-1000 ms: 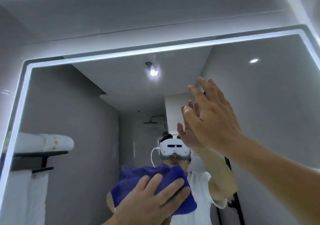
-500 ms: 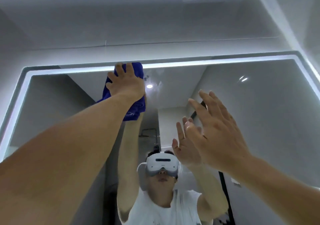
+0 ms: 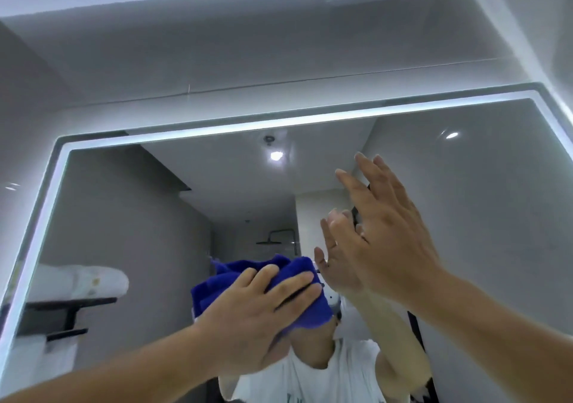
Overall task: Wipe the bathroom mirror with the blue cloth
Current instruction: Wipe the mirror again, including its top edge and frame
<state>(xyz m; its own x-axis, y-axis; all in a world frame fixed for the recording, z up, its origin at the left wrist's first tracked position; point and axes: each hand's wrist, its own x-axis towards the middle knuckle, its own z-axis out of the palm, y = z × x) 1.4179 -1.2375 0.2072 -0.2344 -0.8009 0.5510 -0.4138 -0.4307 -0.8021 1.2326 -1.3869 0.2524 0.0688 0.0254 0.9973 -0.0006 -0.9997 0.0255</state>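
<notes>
the blue cloth [image 3: 263, 291] is bunched against the glass of the bathroom mirror [image 3: 496, 216], low and near its middle, covering the reflected face of the person. the left hand [image 3: 257, 319] lies on top of it, fingers spread and laid flat over the folds, pressing the cloth to the mirror rather than curling around it. just to the right, the right hand [image 3: 384, 241] is raised with fingers straight and apart, palm toward the glass, holding nothing; whether it touches the surface cannot be told. a lit strip [image 3: 279, 123] frames the mirror's top and left edges. reflected at the left, rolled white towels [image 3: 86, 281] sit on a dark shelf [image 3: 68, 305].
</notes>
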